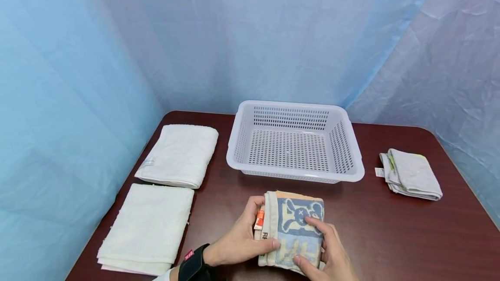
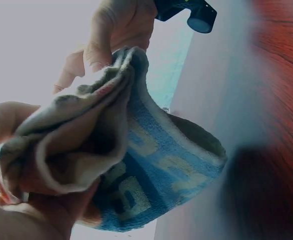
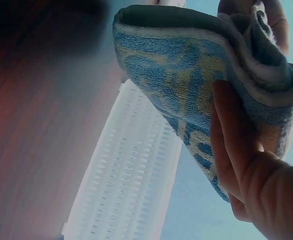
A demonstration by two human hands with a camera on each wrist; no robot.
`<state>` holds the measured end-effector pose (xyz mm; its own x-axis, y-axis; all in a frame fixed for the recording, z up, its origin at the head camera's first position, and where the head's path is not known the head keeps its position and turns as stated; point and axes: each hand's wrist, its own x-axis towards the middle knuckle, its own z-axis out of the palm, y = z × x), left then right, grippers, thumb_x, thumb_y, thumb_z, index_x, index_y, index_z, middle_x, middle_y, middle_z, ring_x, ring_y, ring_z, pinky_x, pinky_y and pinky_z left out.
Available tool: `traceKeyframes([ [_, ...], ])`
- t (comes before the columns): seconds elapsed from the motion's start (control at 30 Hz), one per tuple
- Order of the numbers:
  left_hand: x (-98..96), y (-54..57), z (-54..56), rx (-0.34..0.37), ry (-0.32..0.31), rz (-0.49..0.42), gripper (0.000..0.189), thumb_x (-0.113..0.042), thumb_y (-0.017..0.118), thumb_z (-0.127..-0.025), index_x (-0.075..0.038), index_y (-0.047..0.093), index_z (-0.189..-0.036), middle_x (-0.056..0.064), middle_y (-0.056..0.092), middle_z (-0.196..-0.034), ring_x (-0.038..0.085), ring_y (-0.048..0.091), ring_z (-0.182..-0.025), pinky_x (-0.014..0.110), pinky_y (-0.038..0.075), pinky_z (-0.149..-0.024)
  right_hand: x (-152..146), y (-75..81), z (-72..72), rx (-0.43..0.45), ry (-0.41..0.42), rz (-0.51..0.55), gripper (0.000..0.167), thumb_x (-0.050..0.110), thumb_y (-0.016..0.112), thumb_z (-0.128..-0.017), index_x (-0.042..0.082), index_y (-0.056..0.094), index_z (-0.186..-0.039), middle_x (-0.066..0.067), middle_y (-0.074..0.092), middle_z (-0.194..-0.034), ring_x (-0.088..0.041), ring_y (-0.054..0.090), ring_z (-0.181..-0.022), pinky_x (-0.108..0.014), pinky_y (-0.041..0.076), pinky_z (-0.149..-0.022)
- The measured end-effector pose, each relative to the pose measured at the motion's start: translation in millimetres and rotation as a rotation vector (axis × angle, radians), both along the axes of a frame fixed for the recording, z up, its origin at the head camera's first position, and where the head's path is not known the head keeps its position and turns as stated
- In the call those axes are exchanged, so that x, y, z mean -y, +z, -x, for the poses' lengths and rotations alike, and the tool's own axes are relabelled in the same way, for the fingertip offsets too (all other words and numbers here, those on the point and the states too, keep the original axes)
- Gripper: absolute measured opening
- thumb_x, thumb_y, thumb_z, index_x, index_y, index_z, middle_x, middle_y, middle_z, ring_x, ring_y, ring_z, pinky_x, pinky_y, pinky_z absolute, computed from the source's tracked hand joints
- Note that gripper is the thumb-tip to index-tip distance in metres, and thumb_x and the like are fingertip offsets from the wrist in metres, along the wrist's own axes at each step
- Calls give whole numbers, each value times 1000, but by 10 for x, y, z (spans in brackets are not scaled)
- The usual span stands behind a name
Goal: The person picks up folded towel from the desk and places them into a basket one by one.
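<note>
A folded towel (image 1: 298, 216), blue and cream with a bear figure and an orange tag, is held between both hands near the table's front edge. My left hand (image 1: 244, 235) grips its left side, thumb on top and fingers behind. On the right side my right hand (image 1: 328, 250) grips it, thumb and a finger on the upper face. The left wrist view shows the towel's layered folds (image 2: 86, 135) pinched between the hands, a flap hanging below. In the right wrist view the fingers (image 3: 231, 130) lie along the towel's blue patterned face, above the tabletop.
A white plastic basket (image 1: 294, 172) with slotted walls stands behind the towel. Two folded white towels, a rear one (image 1: 181, 153) and a front one (image 1: 146, 224), lie at the left. A small folded grey-white towel (image 1: 414, 174) lies at the right. Blue cloth (image 1: 250, 42) hangs behind the table.
</note>
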<state>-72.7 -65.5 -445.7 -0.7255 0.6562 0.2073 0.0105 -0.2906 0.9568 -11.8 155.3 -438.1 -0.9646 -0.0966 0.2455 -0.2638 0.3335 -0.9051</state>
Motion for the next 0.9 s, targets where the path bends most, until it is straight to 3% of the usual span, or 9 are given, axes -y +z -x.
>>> traceKeyframes([
  [0.2, -10, 14, 16, -41, 5, -65, 66, 5, 63, -92, -9, 17, -137, 23, 46, -137, 21, 66, -109, 35, 56, -84, -17, 57, 34, -12, 41, 13, 83, -16, 82, -67, 4, 43, -137, -12, 44, -120, -2, 62, -87, -28, 57, -57],
  [0.4, -10, 41, 41, -62, 31, -8, 74, 3, 63, -93, -15, 14, -145, 20, 39, -139, 18, 65, -109, 34, 56, -85, -28, 110, 50, 11, 58, 33, 78, -10, 78, -76, 8, 39, -142, -17, 54, -116, -5, 64, -89, -30, 58, -60],
  [0.5, -18, 58, 49, -50, 47, 33, 80, 2, 64, -93, -20, 11, -148, 19, 38, -139, 17, 65, -108, 32, 56, -85, -39, 117, 68, 17, 93, 82, 83, -12, 75, -79, 6, 30, -146, -25, 59, -111, -7, 66, -89, -32, 58, -62],
  [0.57, -24, 69, 50, -33, 51, 49, 81, 2, 64, -92, -23, 10, -148, 19, 37, -140, 17, 64, -109, 30, 55, -85, -44, 124, 86, 16, 85, 78, 88, -12, 76, -78, 6, 26, -148, -26, 56, -118, -5, 65, -96, -31, 59, -67],
  [0.73, -37, 86, 47, -14, 51, 34, 79, 3, 62, -93, -19, 6, -145, 20, 32, -141, 18, 62, -110, 28, 54, -87, -50, 156, 112, 72, 51, 119, 101, -9, 78, -77, 15, 17, -154, -15, 46, -137, -1, 56, -112, -22, 54, -81],
  [0.9, -41, 111, 37, -7, 38, 7, 77, 3, 60, -94, -16, 5, -145, 20, 31, -141, 18, 61, -112, 27, 53, -87, -92, 175, 141, 152, 130, 316, 104, -14, 69, -83, 18, 5, -158, -1, 48, -140, -9, 61, -113, -28, 56, -82],
])
